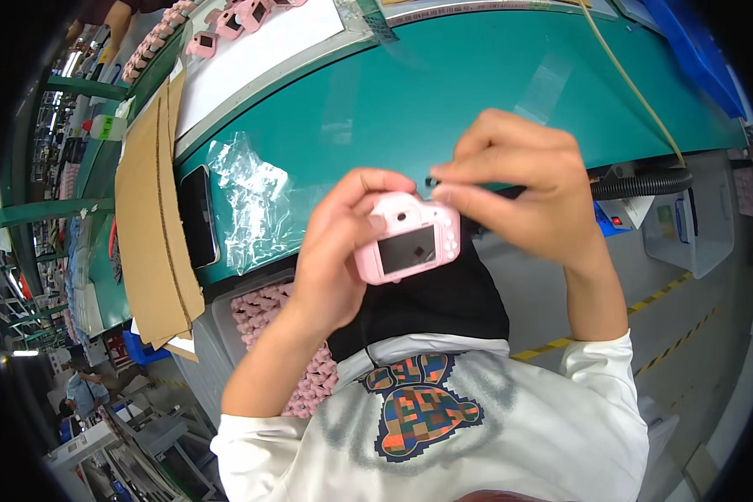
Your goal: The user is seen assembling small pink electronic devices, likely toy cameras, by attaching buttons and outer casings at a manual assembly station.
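Note:
A small pink toy camera is held up in front of me, its dark screen and round buttons facing me. My left hand grips it by its left side, fingers wrapped round the top and edge. Just above its upper right corner, my right hand pinches a tiny dark piece between thumb and forefinger. The piece is too small to name. Thumb and camera top look very close; whether they touch I cannot tell.
Crumpled clear plastic bags lie on the green table beside a phone and cardboard. More pink cameras sit at the far left. A bin of pink parts stands below the table edge. A black hose runs at right.

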Demonstrator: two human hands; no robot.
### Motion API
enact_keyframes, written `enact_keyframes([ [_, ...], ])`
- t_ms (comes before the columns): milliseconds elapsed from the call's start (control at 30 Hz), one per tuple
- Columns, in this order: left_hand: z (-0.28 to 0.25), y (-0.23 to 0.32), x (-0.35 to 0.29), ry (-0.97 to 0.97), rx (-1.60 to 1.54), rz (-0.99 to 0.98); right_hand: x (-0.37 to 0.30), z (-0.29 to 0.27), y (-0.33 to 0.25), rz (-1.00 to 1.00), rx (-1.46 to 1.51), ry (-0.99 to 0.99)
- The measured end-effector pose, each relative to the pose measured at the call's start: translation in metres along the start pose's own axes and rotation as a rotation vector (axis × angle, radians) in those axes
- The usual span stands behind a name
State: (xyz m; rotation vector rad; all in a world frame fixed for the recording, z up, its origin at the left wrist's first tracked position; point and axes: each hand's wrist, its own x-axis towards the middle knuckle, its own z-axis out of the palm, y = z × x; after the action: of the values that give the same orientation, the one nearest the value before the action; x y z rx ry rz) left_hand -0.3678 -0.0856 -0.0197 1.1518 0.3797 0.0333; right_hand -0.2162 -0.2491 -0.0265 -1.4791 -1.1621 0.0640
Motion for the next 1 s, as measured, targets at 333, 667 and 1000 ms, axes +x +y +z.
enact_keyframes([
  [333,0.016,-0.028,-0.021,0.043,-0.152,0.067,-0.007,0.004,-0.032,-0.104,-0.177,-0.13],
  [667,0.015,-0.034,-0.038,-0.049,0.009,0.189,-0.006,0.005,-0.053,-0.198,-0.395,-0.239],
  [1000,0.021,-0.038,-0.034,0.029,0.264,0.39,-0.005,0.01,-0.06,-0.282,-0.47,-0.259],
])
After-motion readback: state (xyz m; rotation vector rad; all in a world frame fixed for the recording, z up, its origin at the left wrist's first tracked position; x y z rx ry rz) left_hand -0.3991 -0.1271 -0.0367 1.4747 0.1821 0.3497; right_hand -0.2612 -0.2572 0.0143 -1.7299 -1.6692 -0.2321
